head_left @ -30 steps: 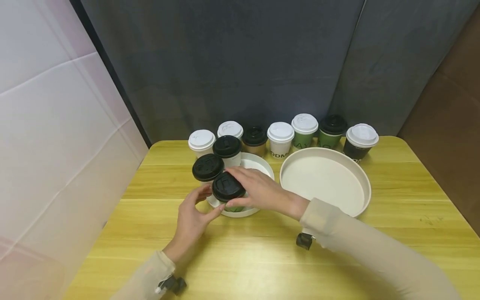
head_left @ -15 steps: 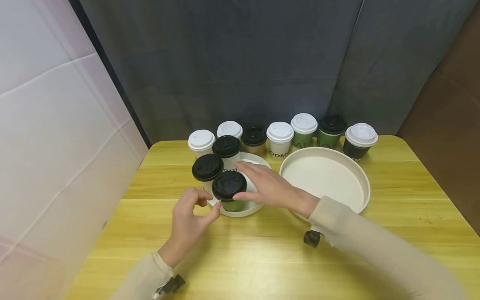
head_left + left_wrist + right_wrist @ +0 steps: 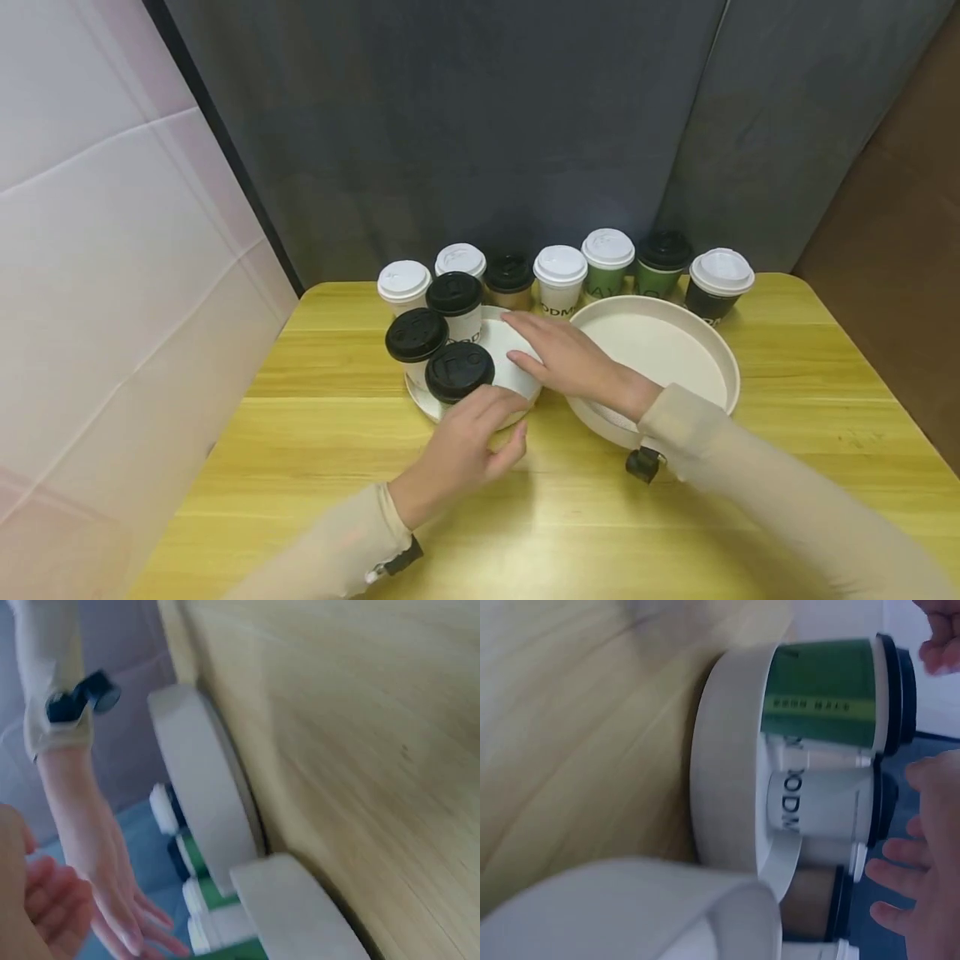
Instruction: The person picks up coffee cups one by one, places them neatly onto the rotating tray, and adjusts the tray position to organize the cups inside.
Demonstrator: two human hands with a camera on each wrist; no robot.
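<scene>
A paper cup with a black lid point(image 3: 459, 371) stands at the front of the small round white tray point(image 3: 513, 367); the right wrist view shows its green sleeve point(image 3: 825, 682). Two white cups with black lids, one on the left point(image 3: 416, 335) and one farther back point(image 3: 455, 294), stand close behind it. My left hand point(image 3: 468, 446) hovers before the green cup with loosely bent fingers, holding nothing and hiding the cup's lower part in the head view. Over the small tray's right side, my right hand point(image 3: 566, 354) is held out with spread fingers and nothing in it.
A larger round cream tray point(image 3: 660, 350) stands to the right, close beside the small one. Behind both trays runs a row of lidded cups, among them a white-lidded black cup point(image 3: 720, 279) at the right end. A dark curtain point(image 3: 480, 125) closes off the back.
Both hands have come off the green cup, which stays on the small tray. The right hand has drawn back to the right; the left has swung right, in front of the cup.
</scene>
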